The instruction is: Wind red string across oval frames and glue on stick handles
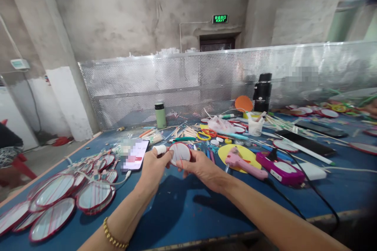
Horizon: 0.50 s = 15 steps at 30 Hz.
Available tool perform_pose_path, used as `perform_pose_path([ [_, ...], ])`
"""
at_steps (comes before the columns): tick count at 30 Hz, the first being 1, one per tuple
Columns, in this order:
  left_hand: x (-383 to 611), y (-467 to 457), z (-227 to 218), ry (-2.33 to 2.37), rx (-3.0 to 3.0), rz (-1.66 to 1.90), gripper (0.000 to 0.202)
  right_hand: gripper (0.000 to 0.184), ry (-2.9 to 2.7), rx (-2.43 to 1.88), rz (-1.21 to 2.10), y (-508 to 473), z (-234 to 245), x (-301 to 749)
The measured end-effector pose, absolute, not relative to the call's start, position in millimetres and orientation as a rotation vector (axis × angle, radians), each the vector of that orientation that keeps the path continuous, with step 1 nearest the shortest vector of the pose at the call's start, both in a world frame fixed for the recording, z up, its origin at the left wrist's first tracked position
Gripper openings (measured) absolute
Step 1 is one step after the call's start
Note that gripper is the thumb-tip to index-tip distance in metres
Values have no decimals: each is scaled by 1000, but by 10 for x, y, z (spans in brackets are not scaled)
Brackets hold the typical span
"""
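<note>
A small round white disc with a dark red rim [180, 153] is held up over the blue table, pinched from both sides. My left hand [157, 166] grips its left edge and wears a white wrap on one finger. On the opposite edge sits my right hand [202, 168], its thumb and fingers closed on the rim. A thin red strand crosses the lower part of the disc near my right fingertips. Close to my left hand lies a lit phone [135, 156] with a cable plugged in. A pink glue gun [243, 164] rests on a yellow disc [226, 153] to the right.
Several larger red-rimmed discs [54, 192] are piled at the left. Scissors [206, 134], loose sticks, a green bottle [160, 115] and a black flask [262, 93] stand or lie further back. A purple device [279, 168] with dark cables is at right.
</note>
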<state>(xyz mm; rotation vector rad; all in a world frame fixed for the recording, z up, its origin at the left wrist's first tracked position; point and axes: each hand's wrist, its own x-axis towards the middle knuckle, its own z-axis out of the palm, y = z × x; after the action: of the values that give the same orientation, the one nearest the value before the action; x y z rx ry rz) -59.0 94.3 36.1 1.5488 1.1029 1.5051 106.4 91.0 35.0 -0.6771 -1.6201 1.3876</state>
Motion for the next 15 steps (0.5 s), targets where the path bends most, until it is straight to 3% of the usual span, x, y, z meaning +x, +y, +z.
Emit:
perform_pose_path([
  [7,-585,918,420,1145,1441,1564,22,34,-1398,-555,1683,863,318,989],
  [15,-641,941,463,1171,1455,1591,27,28,-1376,-641,1707,846,314,985],
])
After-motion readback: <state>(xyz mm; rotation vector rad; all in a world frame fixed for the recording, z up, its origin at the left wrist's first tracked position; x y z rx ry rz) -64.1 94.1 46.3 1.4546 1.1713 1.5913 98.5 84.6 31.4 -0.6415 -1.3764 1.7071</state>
